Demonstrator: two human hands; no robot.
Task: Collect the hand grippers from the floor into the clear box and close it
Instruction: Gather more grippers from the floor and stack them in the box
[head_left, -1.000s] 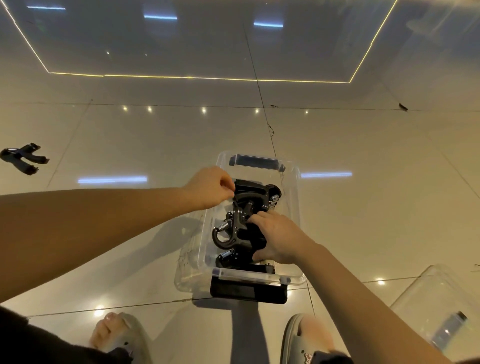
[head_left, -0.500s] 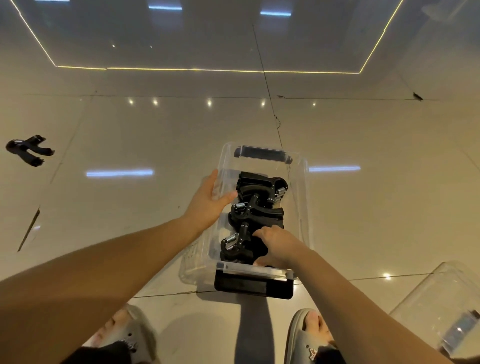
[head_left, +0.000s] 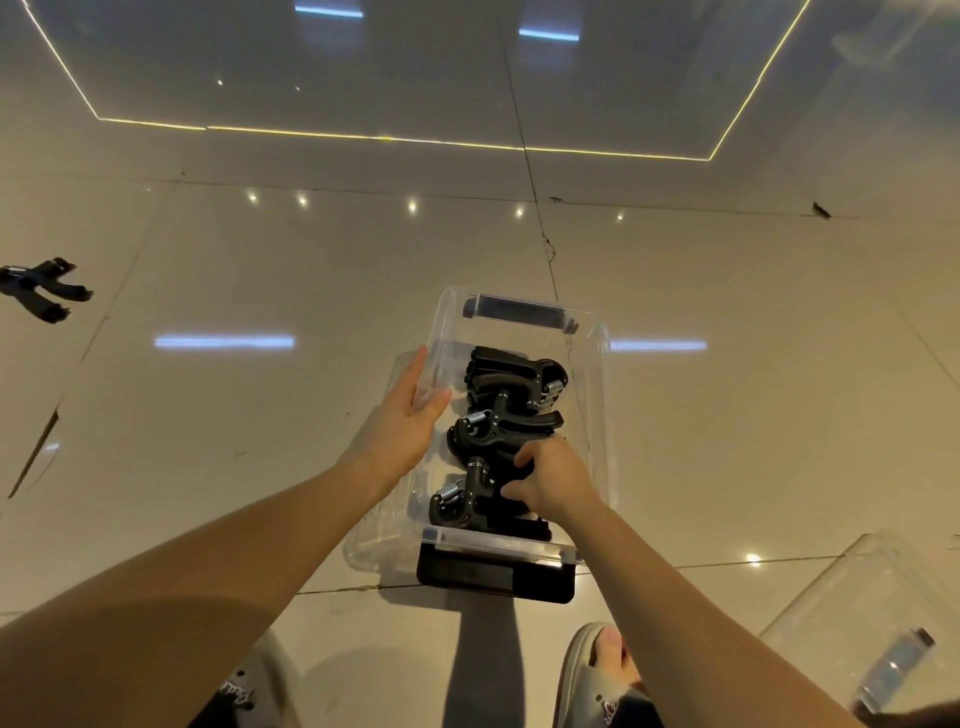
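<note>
A clear plastic box with black end latches stands on the tiled floor in front of me. Several black hand grippers with steel springs lie stacked inside it. My right hand is down in the box, its fingers curled round the handles of the nearest hand gripper. My left hand lies flat with straight fingers against the box's left wall. One more black hand gripper lies on the floor far to the left.
The clear lid lies on the floor at the lower right. My two feet in grey clogs stand just behind the box. Glossy tiles reflect ceiling lights all around.
My left hand has let go of the grippers and opened flat against the box's left wall. My right hand has lowered the gripper to the near end of the box.
</note>
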